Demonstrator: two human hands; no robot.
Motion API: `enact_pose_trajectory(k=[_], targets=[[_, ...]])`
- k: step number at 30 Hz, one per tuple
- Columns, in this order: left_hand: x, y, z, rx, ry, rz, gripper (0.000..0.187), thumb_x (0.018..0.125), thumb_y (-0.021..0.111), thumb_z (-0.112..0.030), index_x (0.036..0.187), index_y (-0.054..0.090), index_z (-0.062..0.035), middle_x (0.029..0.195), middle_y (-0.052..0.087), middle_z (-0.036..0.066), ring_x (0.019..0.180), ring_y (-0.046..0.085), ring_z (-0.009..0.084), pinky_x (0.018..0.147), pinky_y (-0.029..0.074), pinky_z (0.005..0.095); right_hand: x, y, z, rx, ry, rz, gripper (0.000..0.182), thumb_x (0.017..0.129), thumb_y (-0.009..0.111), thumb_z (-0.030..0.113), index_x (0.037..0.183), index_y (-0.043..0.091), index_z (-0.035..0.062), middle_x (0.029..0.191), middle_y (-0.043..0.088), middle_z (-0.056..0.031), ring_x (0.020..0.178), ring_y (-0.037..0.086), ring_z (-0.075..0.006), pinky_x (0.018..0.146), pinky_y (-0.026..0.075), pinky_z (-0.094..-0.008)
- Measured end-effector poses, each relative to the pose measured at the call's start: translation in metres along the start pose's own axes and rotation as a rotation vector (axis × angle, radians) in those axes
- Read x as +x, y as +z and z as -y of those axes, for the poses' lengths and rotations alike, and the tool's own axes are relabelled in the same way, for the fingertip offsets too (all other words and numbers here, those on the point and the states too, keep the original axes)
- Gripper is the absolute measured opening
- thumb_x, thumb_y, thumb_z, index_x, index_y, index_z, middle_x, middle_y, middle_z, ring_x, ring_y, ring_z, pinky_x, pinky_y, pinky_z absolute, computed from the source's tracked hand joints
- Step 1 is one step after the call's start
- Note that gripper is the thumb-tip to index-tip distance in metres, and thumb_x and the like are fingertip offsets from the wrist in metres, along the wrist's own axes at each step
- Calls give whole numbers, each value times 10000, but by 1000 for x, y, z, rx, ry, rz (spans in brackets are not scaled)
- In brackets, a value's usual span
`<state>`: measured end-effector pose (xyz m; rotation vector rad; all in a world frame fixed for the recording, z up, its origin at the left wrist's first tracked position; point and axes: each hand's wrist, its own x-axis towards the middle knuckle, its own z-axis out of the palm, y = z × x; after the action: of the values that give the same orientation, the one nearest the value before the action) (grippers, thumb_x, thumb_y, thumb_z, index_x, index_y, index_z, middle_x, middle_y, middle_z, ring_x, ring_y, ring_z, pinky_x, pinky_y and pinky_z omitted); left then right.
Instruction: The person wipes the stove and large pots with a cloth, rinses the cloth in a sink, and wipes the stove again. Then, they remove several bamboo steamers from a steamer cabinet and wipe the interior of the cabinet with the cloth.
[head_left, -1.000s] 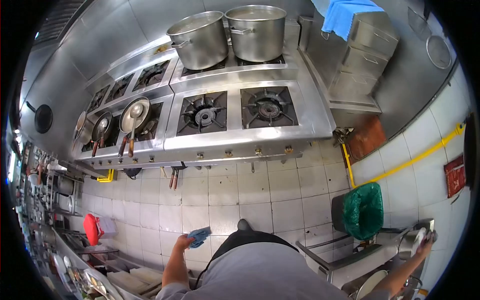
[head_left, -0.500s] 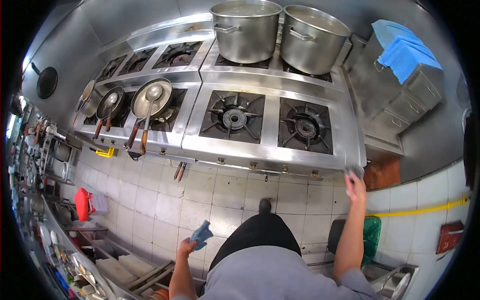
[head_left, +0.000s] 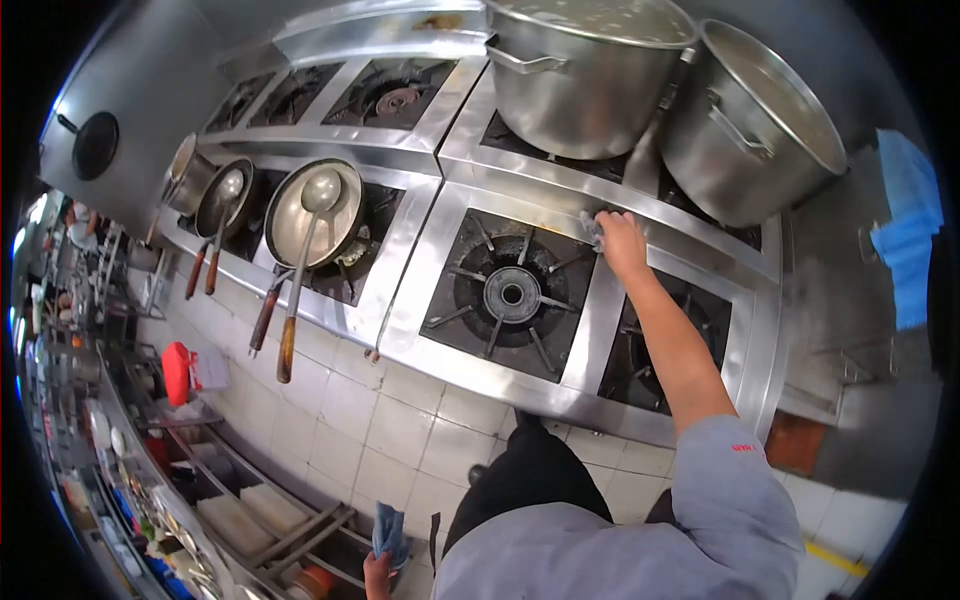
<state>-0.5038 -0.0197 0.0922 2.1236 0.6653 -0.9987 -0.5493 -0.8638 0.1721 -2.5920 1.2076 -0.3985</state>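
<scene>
My right hand [head_left: 624,240] reaches over the stove and is closed on a small crumpled grey scouring pad [head_left: 591,230]. The pad is at the steel surface by the raised back ledge, between the two front burners. To its left lies a front burner [head_left: 512,294] with a black grate; my forearm crosses above the right burner [head_left: 655,345]. Low at my side, my left hand [head_left: 378,572] is closed on a folded blue cloth [head_left: 390,532]. Part of that hand is hidden by the cloth.
Two large steel stockpots [head_left: 590,90] [head_left: 755,125] stand on the rear burners. A pan [head_left: 290,235] with a ladle [head_left: 320,190] rests on the left stove, its handles jutting past the front edge. Shelving [head_left: 250,545] lines my left; a blue towel [head_left: 910,220] hangs at right.
My body has come closer to the stove. My right hand has gone from beside its front right corner to the back ledge. My left hand, with the cloth, has dropped lower in view.
</scene>
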Motion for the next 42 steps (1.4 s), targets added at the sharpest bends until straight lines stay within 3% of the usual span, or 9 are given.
enact_pose_trajectory(k=[3, 8, 12, 13, 23, 26, 29, 35, 42], targets=[[-24, 19, 27, -97, -74, 12, 342, 771, 665, -212, 1048, 609, -18, 843, 634, 59, 629, 611, 179, 423, 509, 316, 7, 33, -9, -227, -230, 9, 219, 810, 505, 69, 987, 633, 77, 1059, 597, -92, 1007, 529, -308, 838, 474, -391], [-30, 52, 71, 48, -217, 2, 343, 810, 629, -210, 1091, 590, -17, 881, 650, 83, 676, 632, 217, 467, 520, 322, 12, 37, -22, -179, -455, 70, 275, 784, 500, 38, 1015, 644, 77, 1097, 603, -93, 986, 540, -306, 865, 465, -382], [-29, 83, 55, -22, -143, 104, 334, 774, 668, -185, 1037, 601, 8, 855, 653, 105, 631, 627, 213, 468, 515, 320, 43, 60, 31, -154, -589, 188, 182, 777, 514, 68, 891, 655, 55, 987, 624, -109, 957, 560, -285, 848, 474, -363], [-26, 87, 46, -62, -123, 111, 335, 778, 659, -172, 1044, 596, 20, 860, 653, 115, 619, 626, 212, 469, 516, 320, 54, 69, 41, -200, -663, 89, 141, 777, 517, 90, 825, 647, 65, 920, 622, -100, 948, 565, -272, 815, 487, -356], [-2, 129, 34, -185, -140, 64, 336, 797, 621, -223, 1090, 582, -62, 918, 653, 74, 736, 632, 210, 503, 509, 327, 43, 51, -14, -310, -647, 177, 155, 761, 507, 74, 827, 646, 83, 898, 607, -77, 919, 571, -276, 760, 506, -388], [-1, 140, 26, -193, -131, 106, 326, 799, 617, -216, 1087, 582, -67, 924, 653, 71, 740, 629, 209, 508, 506, 327, 69, 72, 51, -291, -691, 195, 175, 720, 543, 42, 862, 637, 80, 878, 598, -103, 899, 572, -308, 770, 493, -413], [3, 140, 25, -187, -146, 108, 329, 800, 617, -217, 1092, 581, -68, 927, 653, 71, 747, 630, 210, 509, 509, 326, 76, 64, 59, -284, -726, 231, 183, 767, 530, 78, 900, 653, 100, 890, 600, -68, 934, 570, -272, 759, 504, -395], [-4, 138, 47, -228, -217, 81, 352, 797, 626, -227, 1103, 577, -59, 936, 653, 81, 760, 639, 214, 506, 525, 330, 40, 24, -16, -375, -697, 343, 177, 755, 555, 100, 902, 653, 93, 896, 605, -84, 929, 572, -273, 771, 503, -400], [-7, 149, 46, -197, -172, 156, 361, 785, 638, -229, 1090, 575, -45, 916, 649, 89, 721, 624, 198, 470, 507, 319, 97, 87, 92, -336, -776, 216, 84, 732, 532, 65, 771, 606, 68, 837, 596, -112, 866, 581, -301, 724, 502, -409]])
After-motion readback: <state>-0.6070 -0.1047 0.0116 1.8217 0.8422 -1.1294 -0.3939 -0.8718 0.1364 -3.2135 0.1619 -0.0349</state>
